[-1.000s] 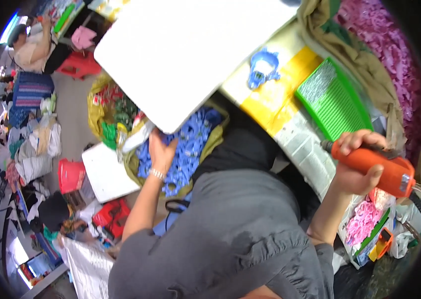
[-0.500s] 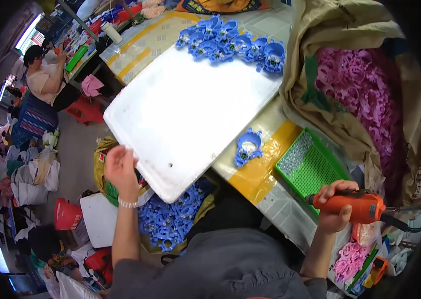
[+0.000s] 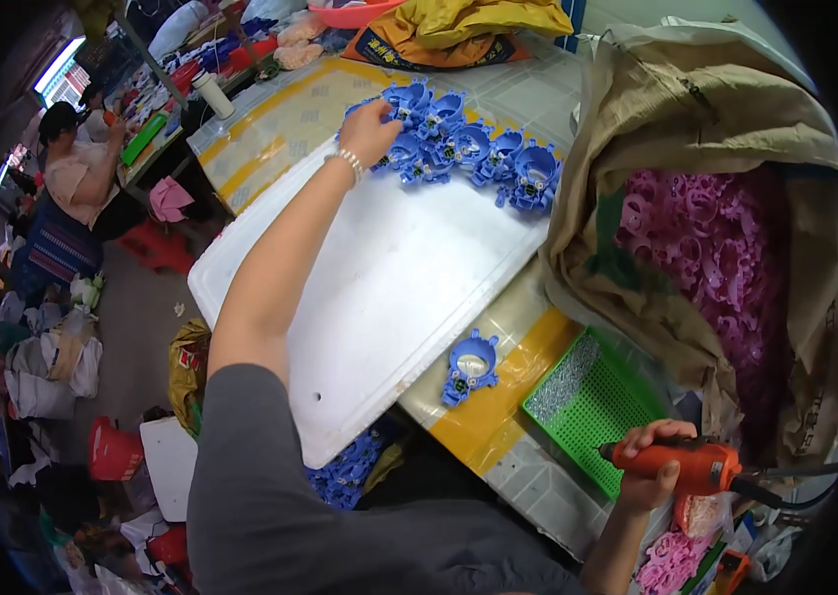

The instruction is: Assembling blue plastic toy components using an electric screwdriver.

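Note:
My left hand (image 3: 369,134) reaches across the white board (image 3: 379,288) to the cluster of blue plastic parts (image 3: 463,144) along its far edge. Its fingers touch the left end of the cluster, curled and partly hidden, so a grip cannot be made out. At lower right, my right hand (image 3: 652,466) is wrapped around an orange electric screwdriver (image 3: 691,464), its black nose pointing left over the green basket (image 3: 627,397). Small silvery pieces, probably screws (image 3: 565,375), lie at the basket's left end. A single blue part with a round opening (image 3: 469,367) rests on the table beside the board.
A large woven sack (image 3: 592,213) full of pink plastic parts (image 3: 701,238) stands at right. More blue parts (image 3: 344,476) lie below the board's near corner. Cables trail from the screwdriver. A person (image 3: 82,169) sits at another table, far left.
My left hand has moved from the board's near left side up to the blue cluster. The view has shifted; my right hand still holds the screwdriver.

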A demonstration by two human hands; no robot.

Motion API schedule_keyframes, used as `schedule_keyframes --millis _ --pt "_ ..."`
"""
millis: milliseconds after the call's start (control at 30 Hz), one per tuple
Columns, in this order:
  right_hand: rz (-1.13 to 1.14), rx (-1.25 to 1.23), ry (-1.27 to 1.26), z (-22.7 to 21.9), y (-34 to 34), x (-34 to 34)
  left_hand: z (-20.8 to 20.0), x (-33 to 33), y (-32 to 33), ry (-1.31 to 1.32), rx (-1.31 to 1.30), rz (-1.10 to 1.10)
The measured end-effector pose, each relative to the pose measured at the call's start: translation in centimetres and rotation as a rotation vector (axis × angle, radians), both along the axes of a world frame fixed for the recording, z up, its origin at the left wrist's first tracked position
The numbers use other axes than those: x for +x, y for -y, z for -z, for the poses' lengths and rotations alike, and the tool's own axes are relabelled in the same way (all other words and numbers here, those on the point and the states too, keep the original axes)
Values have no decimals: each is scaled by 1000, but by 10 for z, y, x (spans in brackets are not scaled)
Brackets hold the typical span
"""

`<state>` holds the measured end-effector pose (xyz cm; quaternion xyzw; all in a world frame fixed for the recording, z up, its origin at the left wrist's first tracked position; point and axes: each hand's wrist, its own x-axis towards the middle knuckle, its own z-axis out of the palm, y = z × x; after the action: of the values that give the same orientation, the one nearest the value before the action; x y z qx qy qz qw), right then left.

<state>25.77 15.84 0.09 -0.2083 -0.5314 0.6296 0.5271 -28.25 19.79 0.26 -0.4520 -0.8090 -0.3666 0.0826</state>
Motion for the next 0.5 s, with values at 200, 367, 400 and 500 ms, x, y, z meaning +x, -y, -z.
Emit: schedule_keyframes --millis 200,367,400,500 --pt "45 11 18 2 -8 0 -3 -31 -50 43 -230 -16" --pt "33 4 29 2 -16 -2 1 -35 -66 81 -312 -57" --pt "27 0 26 2 -17 -3 3 -35 -68 74 -289 -64" --pt "15 -9 21 3 -17 -4 10 -41 -70 101 -264 -61"
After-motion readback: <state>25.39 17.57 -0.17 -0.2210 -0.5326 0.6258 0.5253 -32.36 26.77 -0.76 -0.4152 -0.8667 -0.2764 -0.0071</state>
